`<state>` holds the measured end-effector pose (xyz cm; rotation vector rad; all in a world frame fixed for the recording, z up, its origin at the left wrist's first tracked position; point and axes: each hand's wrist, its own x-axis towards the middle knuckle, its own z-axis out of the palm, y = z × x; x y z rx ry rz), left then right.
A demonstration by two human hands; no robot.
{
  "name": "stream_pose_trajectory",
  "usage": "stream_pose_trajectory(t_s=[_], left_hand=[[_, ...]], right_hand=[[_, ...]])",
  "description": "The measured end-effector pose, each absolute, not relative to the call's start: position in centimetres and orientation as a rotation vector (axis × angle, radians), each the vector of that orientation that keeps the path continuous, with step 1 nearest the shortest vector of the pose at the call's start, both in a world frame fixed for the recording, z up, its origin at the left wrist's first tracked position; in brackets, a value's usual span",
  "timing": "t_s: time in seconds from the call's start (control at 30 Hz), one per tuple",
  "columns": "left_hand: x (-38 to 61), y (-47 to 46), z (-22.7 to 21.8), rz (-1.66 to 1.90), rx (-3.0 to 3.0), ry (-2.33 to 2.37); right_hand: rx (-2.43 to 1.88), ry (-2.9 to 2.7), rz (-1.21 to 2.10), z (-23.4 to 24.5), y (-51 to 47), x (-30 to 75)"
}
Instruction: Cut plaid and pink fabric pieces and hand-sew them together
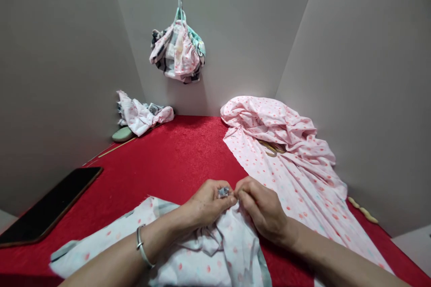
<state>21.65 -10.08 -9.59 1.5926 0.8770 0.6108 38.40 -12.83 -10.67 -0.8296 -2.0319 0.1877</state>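
A white cloth with pink dots (232,242) lies bunched in front of me, with some grey fabric showing along its edges. My left hand (213,199) is closed on its gathered upper edge, and a small grey tuft of fabric (223,192) pokes out between the fingers. Fingertips almost meeting the left ones, my right hand (259,206) pinches the same cloth edge. Whether a needle or thread is between the fingers is too small to make out. A bracelet (140,246) circles my left wrist.
A large pink dotted cloth (269,121) is heaped at the right, partly covering gold scissor handles (269,148). Fabric scraps (141,114) and a green oval object (122,134) lie back left, near a black phone (50,204). Sewn cloth pieces (178,51) hang on the grey back panel (242,45).
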Motion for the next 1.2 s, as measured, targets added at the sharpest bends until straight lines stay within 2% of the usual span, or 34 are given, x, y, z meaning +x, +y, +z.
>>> stream_pose_trajectory(t_s=[0.13,0.33,0.4,0.53,0.63,0.8,0.97,1.2], left_hand=[[21.5,-10.1,-10.1,0.572,1.817,1.003],[21.8,-10.3,-9.8,0.557,1.730,1.098],[21.8,-10.2,-9.7,0.620,1.524,1.011],[21.7,-10.0,-9.4,0.679,1.321,0.850],[21.5,-9.9,-9.1,0.645,1.283,0.853],[21.2,-9.8,-9.0,0.569,1.211,0.829],[21.1,-9.6,-9.3,0.577,1.228,0.838],[21.1,-9.7,-9.3,0.581,1.204,0.875]], right_hand=[[-0.581,-2.233,-0.194,-10.8,-13.0,38.5],[-0.588,-2.147,-0.083,-10.0,-13.5,37.7],[-0.771,-2.021,0.264,-10.0,-13.3,37.5],[-0.990,-1.486,1.318,-9.8,-12.2,37.7],[-0.898,-1.193,1.555,-9.3,-11.5,38.1],[-0.827,-1.052,1.596,-8.7,-10.9,39.2],[-0.847,-0.915,1.349,-7.9,-10.1,40.8],[-0.822,-0.863,1.208,-7.1,-9.6,41.8]])
